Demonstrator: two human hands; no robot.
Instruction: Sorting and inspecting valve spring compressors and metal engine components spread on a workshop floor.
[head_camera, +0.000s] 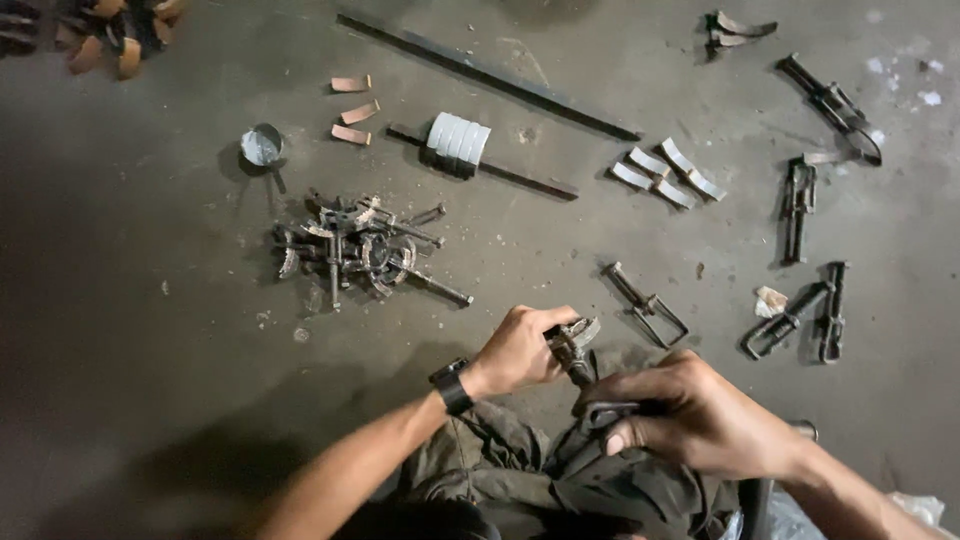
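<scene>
Beyond the fingers, left to right: three copper strips (351, 109), one heap of metal clamps (355, 247), one stack of pale curved pieces (459, 137), four pale curved pieces (667, 170) lying loose. No labels are showing. The left hand (520, 350) is closing around a metal clamp (574, 347); the right hand (690, 412) is gripping its lower end above the lap.

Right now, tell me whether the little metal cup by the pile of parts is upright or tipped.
Upright: the small metal cup shows its round open mouth facing up, handle lying along the floor.
</scene>
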